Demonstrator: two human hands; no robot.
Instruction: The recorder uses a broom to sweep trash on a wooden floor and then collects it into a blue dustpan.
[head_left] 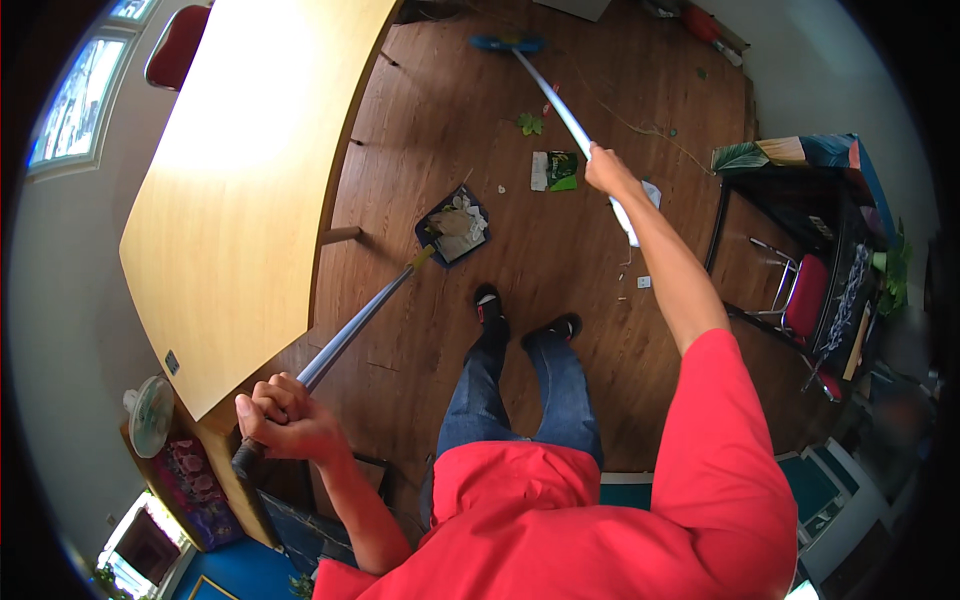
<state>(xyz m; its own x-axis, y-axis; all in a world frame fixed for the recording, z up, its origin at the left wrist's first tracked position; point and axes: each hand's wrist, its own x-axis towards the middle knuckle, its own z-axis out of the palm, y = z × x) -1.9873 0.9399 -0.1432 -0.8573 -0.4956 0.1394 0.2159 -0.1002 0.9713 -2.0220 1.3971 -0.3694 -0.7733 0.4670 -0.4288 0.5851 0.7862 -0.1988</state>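
My left hand [290, 420] is closed round the handle of a long-handled dustpan [437, 250]. Its dark pan rests on the wood floor, with crumpled paper and brown scraps [460, 228] inside. My right hand [612, 172] grips the pale shaft of a broom [556, 100], arm stretched forward. The blue broom head [507, 43] touches the floor at the far side, a little blurred. Between broom and dustpan lie a green and white packet [555, 171] and a green leaf [529, 124]. A white piece [651, 194] shows partly behind my right forearm.
A light wood table [230, 220] stands on the left, its leg [341, 235] close to the dustpan. At right are a black-framed desk [735, 240] and a red chair [806, 295]. Small white scraps [644, 282] and a string [650, 131] lie on the floor. A fan [151, 416] stands lower left.
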